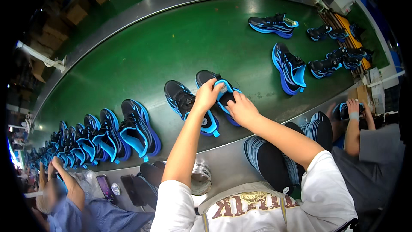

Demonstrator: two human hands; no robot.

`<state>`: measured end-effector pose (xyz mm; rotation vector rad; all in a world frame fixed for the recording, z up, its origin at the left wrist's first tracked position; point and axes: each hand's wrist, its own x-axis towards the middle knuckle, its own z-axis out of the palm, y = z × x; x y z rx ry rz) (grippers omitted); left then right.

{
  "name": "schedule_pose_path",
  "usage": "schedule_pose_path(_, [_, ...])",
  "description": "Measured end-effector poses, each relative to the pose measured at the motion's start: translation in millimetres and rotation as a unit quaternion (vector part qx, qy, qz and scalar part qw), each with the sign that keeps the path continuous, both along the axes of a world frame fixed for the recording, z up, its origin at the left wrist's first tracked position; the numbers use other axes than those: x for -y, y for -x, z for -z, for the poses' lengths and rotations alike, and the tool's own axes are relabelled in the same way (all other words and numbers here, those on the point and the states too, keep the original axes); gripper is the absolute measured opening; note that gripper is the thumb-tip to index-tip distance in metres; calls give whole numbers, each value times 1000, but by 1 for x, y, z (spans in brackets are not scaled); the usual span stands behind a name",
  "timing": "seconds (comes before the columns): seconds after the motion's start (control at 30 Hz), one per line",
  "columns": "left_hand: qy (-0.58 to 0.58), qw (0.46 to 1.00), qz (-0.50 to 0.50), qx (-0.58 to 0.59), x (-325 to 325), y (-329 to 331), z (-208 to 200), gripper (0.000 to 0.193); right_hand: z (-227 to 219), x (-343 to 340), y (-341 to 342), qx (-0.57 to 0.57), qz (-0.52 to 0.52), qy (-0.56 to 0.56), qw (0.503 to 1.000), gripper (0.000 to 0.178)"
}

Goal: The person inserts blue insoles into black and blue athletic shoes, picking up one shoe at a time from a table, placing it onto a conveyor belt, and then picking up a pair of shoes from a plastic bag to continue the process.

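Observation:
A black sneaker (204, 76) with a bright blue collar and sole lies on the green conveyor belt, toe pointing away. My left hand (207, 96) is closed on its collar and tongue from the left. From the right, my right hand (243, 109) grips at the opening with curled fingers, the tips partly inside. Dark material shows in the opening beside those fingers; whether it is a loose insole or the lining I cannot tell. Just left of it stands a matching sneaker (175, 93), close under my left wrist and touched by neither hand's fingers.
A row of similar sneakers (138, 122) runs along the belt (128, 56) at left. More sneakers (285, 66) lie at right. Stacked dark insoles (266, 161), a jar (200, 179) and phones (132, 189) rest on the metal ledge (227, 152). Co-workers sit on both sides.

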<state>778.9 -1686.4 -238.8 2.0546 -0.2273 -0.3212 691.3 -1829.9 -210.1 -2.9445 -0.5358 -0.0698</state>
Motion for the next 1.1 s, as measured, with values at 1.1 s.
schedule_pose_path(1.1, [-47, 993, -72, 75, 8, 22, -12, 31, 14, -11, -44, -329, -118, 294, 890, 37])
